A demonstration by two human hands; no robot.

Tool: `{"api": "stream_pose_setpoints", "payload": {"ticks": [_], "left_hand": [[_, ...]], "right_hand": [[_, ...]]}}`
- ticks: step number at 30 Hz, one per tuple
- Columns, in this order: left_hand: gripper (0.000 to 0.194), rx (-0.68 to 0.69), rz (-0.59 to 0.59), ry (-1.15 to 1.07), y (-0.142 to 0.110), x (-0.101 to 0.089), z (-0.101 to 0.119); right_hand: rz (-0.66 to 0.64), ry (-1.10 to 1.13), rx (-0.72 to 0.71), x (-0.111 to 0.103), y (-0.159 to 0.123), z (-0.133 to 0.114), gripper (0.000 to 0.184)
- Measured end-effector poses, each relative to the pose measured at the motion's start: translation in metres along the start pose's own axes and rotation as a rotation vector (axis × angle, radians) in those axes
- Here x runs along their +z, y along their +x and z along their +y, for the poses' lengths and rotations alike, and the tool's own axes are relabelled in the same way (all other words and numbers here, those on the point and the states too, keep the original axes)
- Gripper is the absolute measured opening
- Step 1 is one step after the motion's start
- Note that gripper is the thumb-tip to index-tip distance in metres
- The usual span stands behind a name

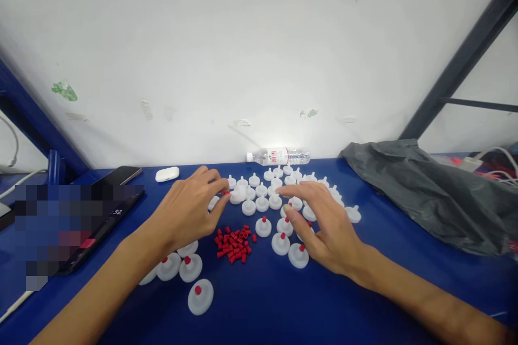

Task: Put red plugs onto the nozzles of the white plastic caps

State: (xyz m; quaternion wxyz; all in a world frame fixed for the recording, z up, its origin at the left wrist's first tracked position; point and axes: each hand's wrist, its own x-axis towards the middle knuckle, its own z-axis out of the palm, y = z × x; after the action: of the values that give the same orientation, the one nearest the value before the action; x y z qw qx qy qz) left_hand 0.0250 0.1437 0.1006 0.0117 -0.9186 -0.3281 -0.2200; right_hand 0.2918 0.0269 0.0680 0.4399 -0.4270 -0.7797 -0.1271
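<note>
My left hand [198, 202] pinches a small red cap [227, 193] between thumb and index finger. Right beside that cap is a blurred white disc-shaped lid [238, 194]; whether the two are joined I cannot tell. My right hand [324, 221] is open, thumb and index finger apart, over white nozzle lids with red tips. Its thumb is close to one such lid, partly hidden. Between the hands lies a pile of loose red caps [234, 243]. Several red-tipped lids [200, 297] sit near my left forearm, and others [280, 243] stand beside my right thumb.
Farther back stand many white lids without red tips [262, 204]. A plastic bottle [279, 156] lies along the wall. A white earbud case [167, 174], a phone [121, 175] and a dark tablet [109, 226] are at left. Grey sheeting [421, 194] covers the right side.
</note>
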Motion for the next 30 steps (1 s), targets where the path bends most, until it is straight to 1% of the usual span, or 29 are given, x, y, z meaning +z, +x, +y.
{"api": "stream_pose_setpoints", "payload": {"ticks": [3, 7, 10, 13, 15, 18, 21, 23, 26, 28, 30], "left_hand": [[0.019, 0.030, -0.084, 0.093, -0.002, 0.006, -0.009], [0.018, 0.042, -0.153, 0.156, -0.004, 0.009, -0.008], [0.021, 0.009, -0.158, 0.204, -0.003, 0.006, -0.005], [0.028, -0.073, -0.132, 0.285, 0.000, 0.002, -0.005], [0.029, -0.123, -0.134, 0.334, 0.001, 0.001, -0.007], [0.024, -0.158, -0.170, 0.363, 0.001, 0.003, -0.010], [0.017, -0.168, -0.193, 0.338, -0.001, 0.007, -0.012], [0.018, -0.173, -0.165, 0.295, -0.001, 0.007, -0.011], [0.020, -0.182, -0.038, 0.172, 0.000, 0.003, -0.005], [0.019, -0.162, 0.053, 0.025, -0.001, -0.002, 0.006], [0.017, -0.113, 0.106, -0.162, -0.003, -0.005, 0.021]], "right_hand": [[-0.041, 0.043, -0.033, 0.004, -0.001, -0.001, 0.022], [-0.064, 0.074, -0.058, 0.006, -0.003, 0.001, 0.021], [-0.068, 0.076, -0.058, 0.005, -0.003, 0.002, 0.020], [-0.067, 0.082, -0.069, 0.005, -0.004, 0.002, 0.021], [-0.077, 0.081, -0.076, 0.005, -0.004, 0.002, 0.021], [-0.084, 0.074, -0.088, 0.006, -0.004, 0.000, 0.020], [-0.085, 0.074, -0.094, 0.006, -0.004, -0.001, 0.019], [-0.088, 0.072, -0.098, 0.006, -0.004, -0.001, 0.019], [-0.078, 0.060, -0.102, 0.005, -0.003, -0.002, 0.019], [-0.061, 0.034, -0.084, 0.005, -0.004, -0.003, 0.020], [-0.043, -0.009, -0.055, 0.005, -0.004, -0.004, 0.027]]}}
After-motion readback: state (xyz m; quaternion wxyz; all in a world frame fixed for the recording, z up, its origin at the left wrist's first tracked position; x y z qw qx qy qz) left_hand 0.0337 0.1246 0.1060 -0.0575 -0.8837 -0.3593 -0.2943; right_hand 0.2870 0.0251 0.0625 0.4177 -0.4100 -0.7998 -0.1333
